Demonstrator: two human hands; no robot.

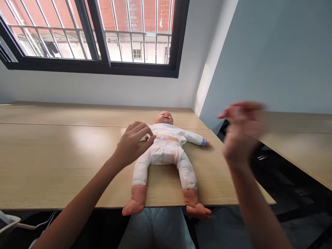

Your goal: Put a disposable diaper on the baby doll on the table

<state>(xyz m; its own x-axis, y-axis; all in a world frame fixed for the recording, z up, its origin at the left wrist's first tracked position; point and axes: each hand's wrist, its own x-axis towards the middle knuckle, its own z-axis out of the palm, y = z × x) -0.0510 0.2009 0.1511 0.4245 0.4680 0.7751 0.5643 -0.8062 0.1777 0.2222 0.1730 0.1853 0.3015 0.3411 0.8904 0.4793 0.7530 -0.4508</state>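
Note:
A baby doll (166,145) lies on its back on a light wooden table (64,162), wearing a white long-sleeved top and a white diaper. Its bare feet stick out past the table's near edge. My left hand (133,145) is spread over the doll's shoulder, with the fingertips at its chest, and hides the arm on that side. My right hand (242,133) is raised in the air to the right of the doll, blurred by motion, and touches nothing.
A seam crosses the table behind the doll's head. A second table (298,148) stands at the right across a dark gap. A barred window (103,34) is set in the wall ahead. A white cable (31,225) runs along the lower left, below the table edge.

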